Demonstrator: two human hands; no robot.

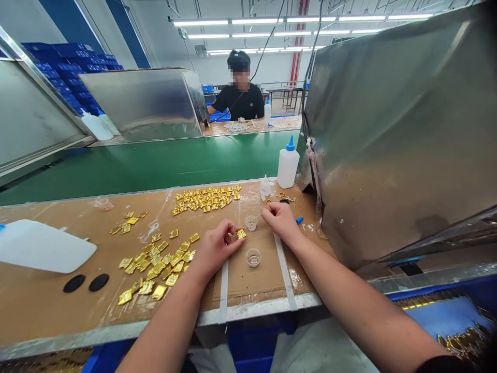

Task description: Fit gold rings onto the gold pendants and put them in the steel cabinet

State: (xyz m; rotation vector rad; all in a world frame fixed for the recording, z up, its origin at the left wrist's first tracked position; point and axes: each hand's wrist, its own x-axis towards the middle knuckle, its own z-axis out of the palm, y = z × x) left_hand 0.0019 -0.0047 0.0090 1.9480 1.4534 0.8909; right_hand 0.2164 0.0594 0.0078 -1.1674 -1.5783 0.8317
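Note:
Between the thumb and fingers of my left hand (218,247) is a small square gold metal piece (241,233). My right hand (282,219) is closed in a pinch on a thin stick (258,216), whose tip is over or in a small clear cup (251,223); I cannot tell which. Nearer to me stands a second clear cup (253,257) with some clear content. Loose gold pieces (159,264) lie scattered left of my left hand. Farther back, a denser group of gold pieces (207,198) is spread on the cardboard-covered bench (256,287).
A white bottle with blue cap (288,166) and a small squeeze bottle (265,187) stand behind my right hand. A large white bottle (46,246) lies at left, near black discs (99,282). Metal panels (396,134) flank the right. Across the green belt (163,163) sits a person (240,98).

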